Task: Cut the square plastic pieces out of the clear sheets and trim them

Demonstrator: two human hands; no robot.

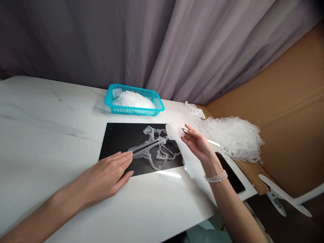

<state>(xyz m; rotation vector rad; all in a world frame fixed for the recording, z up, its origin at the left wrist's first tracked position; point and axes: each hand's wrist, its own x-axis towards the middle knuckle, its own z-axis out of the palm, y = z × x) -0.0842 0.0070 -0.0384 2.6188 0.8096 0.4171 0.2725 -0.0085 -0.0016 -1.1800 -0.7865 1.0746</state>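
My left hand (113, 172) lies flat with fingers stretched out, its fingertips pressing the end of sheer white fabric scraps (152, 157). These scraps, cut into loops and strips, spread over a black mat (113, 135). Raised above the mat's right side, my right hand (197, 141) is closed on a slim white pen-like tool (214, 143). At its fingertips is a small bunch of sheer white fabric pieces (174, 131); whether the fingers or the tool's tip hold it, I cannot tell.
A blue plastic basket (136, 111) with white fabric pieces stands behind the mat. To the right lies a large heap of shredded sheer fabric (233, 138). A dark flat panel (231, 175) sits near the table's right edge. A grey curtain (101, 40) hangs behind.
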